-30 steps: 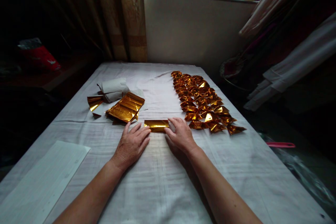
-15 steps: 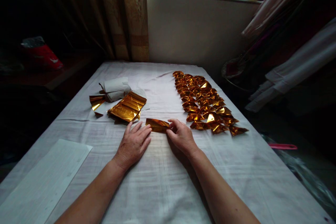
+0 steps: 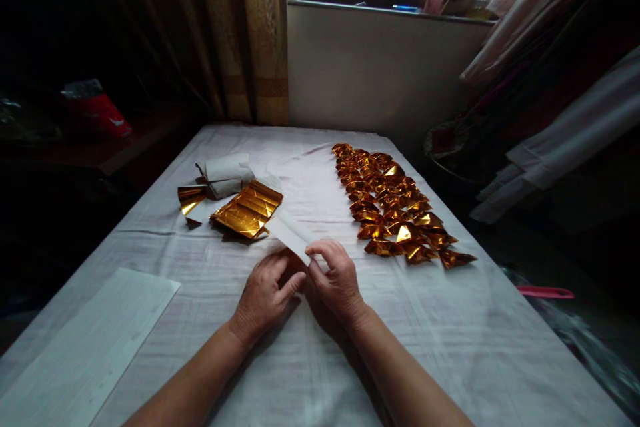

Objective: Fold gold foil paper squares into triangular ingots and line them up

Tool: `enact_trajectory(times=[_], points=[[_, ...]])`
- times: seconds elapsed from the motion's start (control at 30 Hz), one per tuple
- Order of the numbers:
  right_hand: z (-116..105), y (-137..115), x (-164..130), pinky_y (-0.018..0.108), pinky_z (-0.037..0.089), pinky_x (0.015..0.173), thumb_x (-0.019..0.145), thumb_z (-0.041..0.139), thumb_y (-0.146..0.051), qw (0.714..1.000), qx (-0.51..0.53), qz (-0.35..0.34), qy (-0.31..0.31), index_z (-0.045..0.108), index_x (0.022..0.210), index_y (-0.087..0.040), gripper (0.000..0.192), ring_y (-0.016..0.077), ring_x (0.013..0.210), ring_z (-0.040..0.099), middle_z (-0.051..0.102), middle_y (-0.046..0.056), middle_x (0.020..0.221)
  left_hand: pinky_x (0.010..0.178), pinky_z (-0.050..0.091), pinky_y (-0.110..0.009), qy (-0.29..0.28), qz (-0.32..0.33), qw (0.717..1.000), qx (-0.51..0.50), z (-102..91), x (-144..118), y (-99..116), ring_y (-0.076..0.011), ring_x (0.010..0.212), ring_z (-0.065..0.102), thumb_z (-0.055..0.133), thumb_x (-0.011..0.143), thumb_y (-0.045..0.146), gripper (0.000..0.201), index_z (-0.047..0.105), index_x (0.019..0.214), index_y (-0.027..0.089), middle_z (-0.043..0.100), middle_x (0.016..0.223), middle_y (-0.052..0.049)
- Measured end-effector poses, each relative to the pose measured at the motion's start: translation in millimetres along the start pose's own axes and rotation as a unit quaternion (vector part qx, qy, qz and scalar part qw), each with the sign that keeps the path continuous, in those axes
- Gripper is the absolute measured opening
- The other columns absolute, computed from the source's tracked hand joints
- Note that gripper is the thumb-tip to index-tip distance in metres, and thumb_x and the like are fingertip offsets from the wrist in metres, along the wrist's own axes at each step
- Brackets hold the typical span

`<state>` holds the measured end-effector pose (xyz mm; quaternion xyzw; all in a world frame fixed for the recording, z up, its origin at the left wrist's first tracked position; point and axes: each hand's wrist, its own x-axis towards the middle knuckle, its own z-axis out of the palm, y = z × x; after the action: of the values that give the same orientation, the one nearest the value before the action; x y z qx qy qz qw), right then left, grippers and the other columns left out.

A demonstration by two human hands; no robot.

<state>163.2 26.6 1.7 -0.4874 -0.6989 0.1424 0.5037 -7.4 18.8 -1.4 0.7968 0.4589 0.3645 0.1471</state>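
Right-hand grip: the right hand point(image 3: 336, 280) is pinching the near end of the white-faced paper strip point(image 3: 291, 233).
Left-hand grip: the left hand point(image 3: 266, 292) is resting loosely curled just beside the strip; fingertip contact cannot be told.
Strip position: slanting over the tablecloth point(image 3: 320, 353) toward the gold foil sheets point(image 3: 247, 209).
Strip handling: probably behaving as light, thin, easily creased stock; ends are offering the safest light pinch.
Right-side rows: folded gold foil pieces point(image 3: 376, 247) are lying clustered.

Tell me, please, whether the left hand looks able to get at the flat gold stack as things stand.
Probably yes: between the left hand and the flat gold stack only white cloth shows, and the pale strip in the right hand leaves that gap free.
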Motion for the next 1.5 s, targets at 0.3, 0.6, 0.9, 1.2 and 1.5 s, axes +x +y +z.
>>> enact_trajectory(times=[0.3, 0.6, 0.9, 1.2, 1.5], points=[[9, 1, -5, 0.037, 0.052, 0.097, 0.082, 0.052, -0.009, 0.995, 0.039, -0.067, -0.064, 0.064, 0.106, -0.025, 0.032, 0.0195, 0.111, 0.065, 0.071, 0.007, 0.118, 0.085, 0.057, -0.032, 0.019, -0.114, 0.989, -0.092, -0.7, 3, 2, -0.0209, 0.095, 0.070, 0.061, 0.089, 0.039, 0.031, 0.067, 0.114, 0.021, 0.073, 0.104, -0.006], [8, -6, -3, 0.038, 0.051, 0.099, 0.077, 0.051, -0.007, 0.994, 0.054, -0.043, -0.084, 0.063, 0.110, -0.025, 0.039, 0.0203, 0.112, 0.064, 0.070, 0.006, 0.119, 0.056, 0.057, -0.022, 0.120, -0.140, 0.968, -0.170, -4.8, 8, -4, -0.0118, 0.059, 0.067, 0.056, 0.090, 0.030, 0.021, 0.072, 0.101, 0.021, 0.074, 0.097, -0.004], [-12, 16, 1, 0.032, 0.060, 0.072, 0.081, 0.060, -0.017, 0.997, -0.032, -0.033, 0.064, 0.036, 0.146, -0.026, 0.070, 0.0203, 0.102, 0.065, 0.048, 0.016, 0.143, 0.094, 0.057, -0.035, 0.155, -0.022, 0.980, -0.122, -9.8, 10, -12, -0.0188, 0.098, 0.071, 0.056, 0.091, 0.020, 0.017, 0.072, 0.098, 0.021, 0.076, 0.103, -0.005], [-29, 25, -1, 0.046, 0.051, 0.097, 0.088, 0.060, -0.019, 0.973, -0.165, -0.137, -0.082, 0.070, 0.110, -0.025, 0.025, 0.0270, 0.119, 0.059, 0.065, 0.011, 0.127, 0.092, 0.058, -0.032, 0.092, 0.073, 0.992, -0.040, -15.5, 10, -23, -0.0177, 0.101, 0.070, 0.052, 0.092, 0.015, 0.020, 0.068, 0.103, 0.021, 0.074, 0.107, -0.007], [-30, 24, -3, 0.037, 0.050, 0.088, 0.091, 0.063, -0.020, 0.946, -0.199, -0.163, -0.198, 0.072, 0.100, -0.025, 0.014, 0.0217, 0.101, 0.067, 0.075, 0.005, 0.108, 0.102, 0.048, -0.047, -0.056, 0.084, 0.992, 0.069, -19.7, 0, -28, -0.0249, 0.112, 0.063, 0.056, 0.088, 0.016, 0.020, 0.069, 0.102, 0.022, 0.074, 0.110, -0.006]])
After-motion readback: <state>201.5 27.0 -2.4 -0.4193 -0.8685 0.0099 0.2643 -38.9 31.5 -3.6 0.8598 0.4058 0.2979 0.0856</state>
